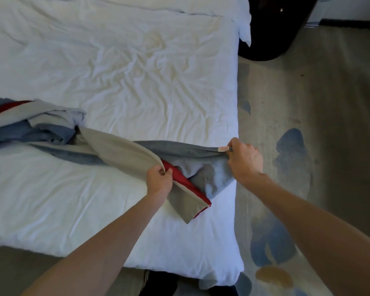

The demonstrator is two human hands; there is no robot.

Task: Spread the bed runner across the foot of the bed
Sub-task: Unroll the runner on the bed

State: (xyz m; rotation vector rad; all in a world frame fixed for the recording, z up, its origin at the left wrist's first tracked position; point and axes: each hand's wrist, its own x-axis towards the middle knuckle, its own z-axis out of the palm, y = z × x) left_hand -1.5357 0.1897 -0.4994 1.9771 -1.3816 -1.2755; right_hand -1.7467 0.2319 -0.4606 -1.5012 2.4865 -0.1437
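Both hands grip one end of the bed runner (124, 150): left hand (159, 180) pinching its beige edge, right hand (245, 160) its grey corner. The rest lies bunched at frame left on the bed (137, 71), unspread.

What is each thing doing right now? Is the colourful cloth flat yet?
runner: bunched and twisted, not flat yet.
duvet: wrinkled, lying on the bed.
left hand: gripping the runner's beige edge.
right hand: pinching the runner's blue edge.
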